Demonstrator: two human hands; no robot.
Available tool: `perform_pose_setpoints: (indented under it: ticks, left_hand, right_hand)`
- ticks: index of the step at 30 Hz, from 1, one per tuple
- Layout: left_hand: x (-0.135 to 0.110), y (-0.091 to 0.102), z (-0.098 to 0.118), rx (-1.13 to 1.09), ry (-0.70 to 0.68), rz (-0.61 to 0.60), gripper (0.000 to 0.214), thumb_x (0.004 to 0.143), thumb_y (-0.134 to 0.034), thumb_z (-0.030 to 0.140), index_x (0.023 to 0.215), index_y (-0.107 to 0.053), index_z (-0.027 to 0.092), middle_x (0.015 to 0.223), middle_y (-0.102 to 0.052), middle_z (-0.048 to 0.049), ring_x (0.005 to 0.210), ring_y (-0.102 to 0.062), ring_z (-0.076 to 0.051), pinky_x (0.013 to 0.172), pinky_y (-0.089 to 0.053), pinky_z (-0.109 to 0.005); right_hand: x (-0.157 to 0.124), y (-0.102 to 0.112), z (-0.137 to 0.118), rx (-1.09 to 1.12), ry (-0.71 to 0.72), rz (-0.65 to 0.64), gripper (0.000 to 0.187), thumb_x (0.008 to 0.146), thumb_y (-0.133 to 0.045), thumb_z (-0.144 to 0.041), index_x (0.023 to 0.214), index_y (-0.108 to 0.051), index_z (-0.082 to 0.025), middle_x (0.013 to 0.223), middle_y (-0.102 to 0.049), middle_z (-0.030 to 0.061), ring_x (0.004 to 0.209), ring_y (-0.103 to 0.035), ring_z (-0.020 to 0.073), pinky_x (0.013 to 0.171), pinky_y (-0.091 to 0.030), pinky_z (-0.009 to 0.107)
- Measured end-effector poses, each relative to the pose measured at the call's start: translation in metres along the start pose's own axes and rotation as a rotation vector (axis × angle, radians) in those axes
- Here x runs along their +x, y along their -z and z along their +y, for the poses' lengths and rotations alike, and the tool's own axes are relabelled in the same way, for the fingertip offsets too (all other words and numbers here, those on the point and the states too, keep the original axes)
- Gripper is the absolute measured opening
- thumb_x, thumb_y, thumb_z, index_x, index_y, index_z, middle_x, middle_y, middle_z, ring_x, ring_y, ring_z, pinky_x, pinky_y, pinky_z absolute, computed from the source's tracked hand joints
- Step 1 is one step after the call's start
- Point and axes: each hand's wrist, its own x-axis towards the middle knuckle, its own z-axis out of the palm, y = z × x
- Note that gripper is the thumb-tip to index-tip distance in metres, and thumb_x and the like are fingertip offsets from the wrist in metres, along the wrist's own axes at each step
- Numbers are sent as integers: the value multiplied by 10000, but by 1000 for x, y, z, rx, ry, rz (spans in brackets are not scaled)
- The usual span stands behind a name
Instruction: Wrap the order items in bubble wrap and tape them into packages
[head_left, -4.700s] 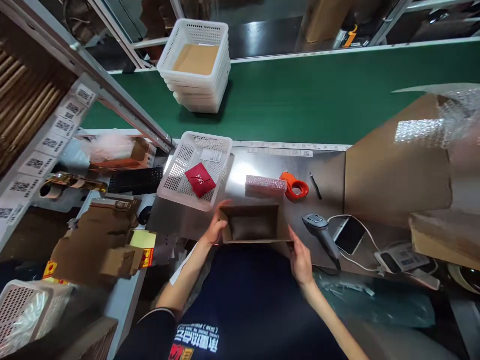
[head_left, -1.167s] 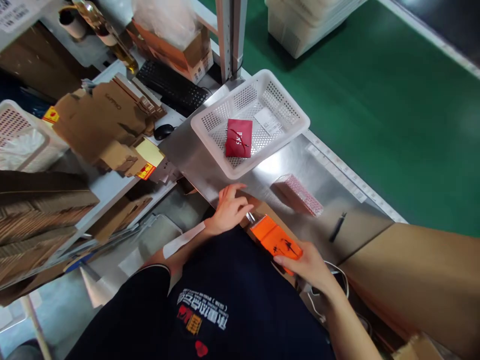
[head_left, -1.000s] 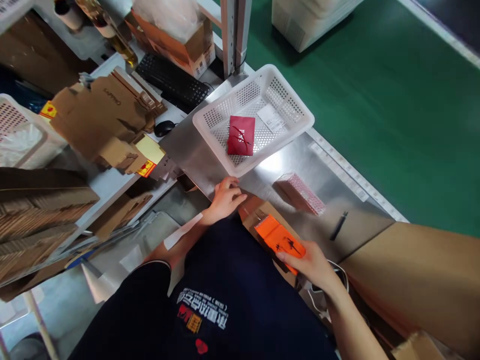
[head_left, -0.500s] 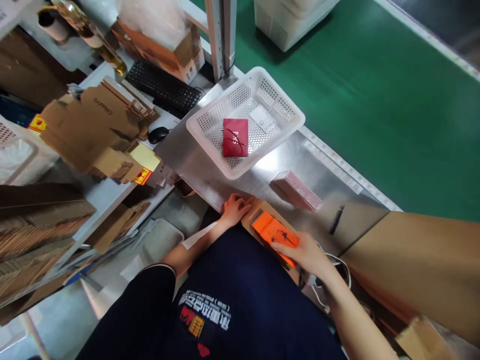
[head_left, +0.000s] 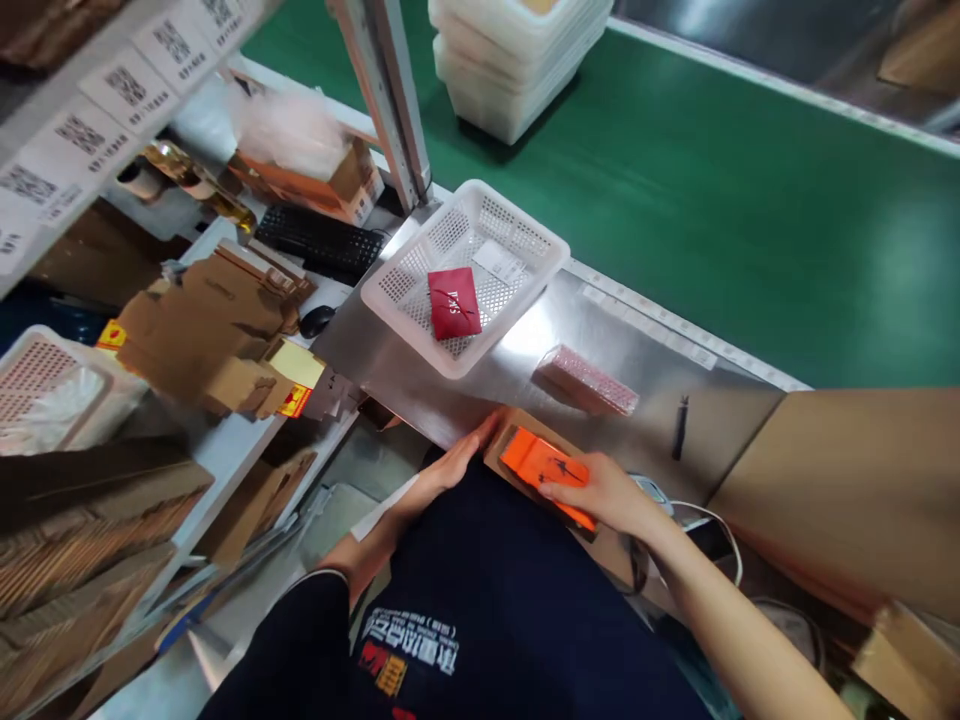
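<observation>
A small brown cardboard box point(head_left: 501, 447) sits at the near edge of the steel table point(head_left: 547, 345). My right hand point(head_left: 607, 492) grips an orange tape dispenser point(head_left: 541, 468) and presses it on top of the box. My left hand point(head_left: 459, 462) lies flat with fingers stretched against the box's left end. Beyond the box lies a pink bubble-wrapped packet point(head_left: 586, 380). A white mesh basket point(head_left: 517, 238) farther back holds a red pouch point(head_left: 452, 301) and a paper slip.
A green conveyor belt point(head_left: 712, 210) runs behind the table, with stacked white baskets point(head_left: 517, 60) on it. A black pen point(head_left: 681, 440) lies right of the packet. Large cardboard point(head_left: 855, 480) stands at the right. Folded cartons point(head_left: 202, 330), a keyboard point(head_left: 319, 240) and a mouse lie at the left.
My right hand has carried the tape dispenser slightly left along the box top. My left hand has flattened against the box's left end. The view has swung upward.
</observation>
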Motion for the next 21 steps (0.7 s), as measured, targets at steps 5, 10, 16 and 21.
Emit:
perform_pose_setpoints:
  ticks: [5,10,16,21]
  left_hand:
    - [25,19,37,318,-235,-127,847,706,-885,536,1459,-609,265,1739,-258,-127,1622,-196,-385,1318,-212,-568]
    - [45,22,44,470,-233,-195,750,596,-949,364,1293,-700,241,1637,-380,-152,1566,-305,-405,1280,-299,-574]
    - [40,25,48,576,-132,-173,689,656,-925,482,1274,-705,271,1618,-394,-121,1555,-316,-374,1284,-282,-575]
    - [33,28,65,641,-97,-188,740,733,-840,653,1342,-694,258,1675,-328,-130,1560,-318,-393,1282,-300,-564]
  right_hand:
    - [1,-1,0,21,54,11,491,707,-745,-676,676,-649,-196,605,-579,-22,584,-464,136,544,-315,272]
    - [-7,-2,-4,-13,56,92,485,687,-760,-672,656,-639,-204,599,-591,-8,570,-497,146,516,-299,272]
    - [-58,9,54,58,8,147,475,683,-802,-652,614,-628,-216,603,-616,11,566,-526,174,507,-294,284]
    - [-100,17,145,257,-53,160,384,702,-798,-546,599,-652,-207,567,-596,18,511,-479,160,476,-304,283]
